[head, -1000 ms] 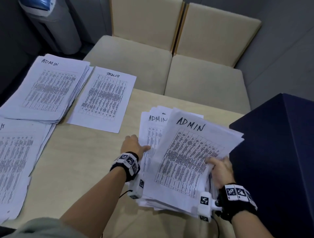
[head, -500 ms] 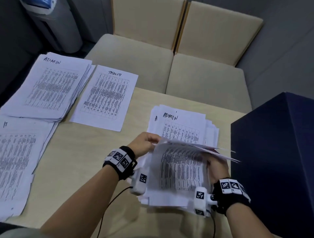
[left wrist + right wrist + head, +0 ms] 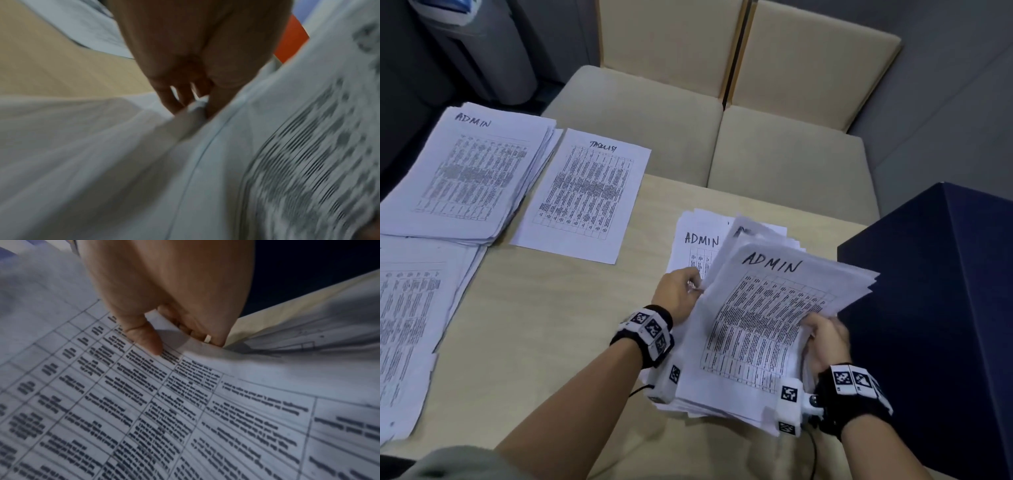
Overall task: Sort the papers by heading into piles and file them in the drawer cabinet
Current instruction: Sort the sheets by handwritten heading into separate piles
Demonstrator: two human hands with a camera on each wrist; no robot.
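Observation:
A thick bundle of sheets headed ADMIN (image 3: 767, 315) is raised off the unsorted stack (image 3: 698, 240), whose exposed sheet also reads ADMIN. My right hand (image 3: 823, 337) grips the bundle's right edge, thumb on the printed table (image 3: 150, 344) and fingers underneath. My left hand (image 3: 678, 298) pinches the bundle's left edge; in the left wrist view its fingers (image 3: 185, 97) curl into the blurred paper (image 3: 267, 162). The dark blue drawer cabinet (image 3: 941, 291) stands at the right.
Sorted piles lie on the beige table (image 3: 551, 325): an ADMIN pile (image 3: 469, 171) at far left, a single sheet with another heading (image 3: 585, 192) beside it, and a third pile (image 3: 410, 325) at the left edge. Two cream chairs (image 3: 722, 120) stand behind.
The lifted sheets, which half a second ago were bent over edge-on, have swung back face up, with ADMIN again legible on top. Both hands kept their hold on the edges.

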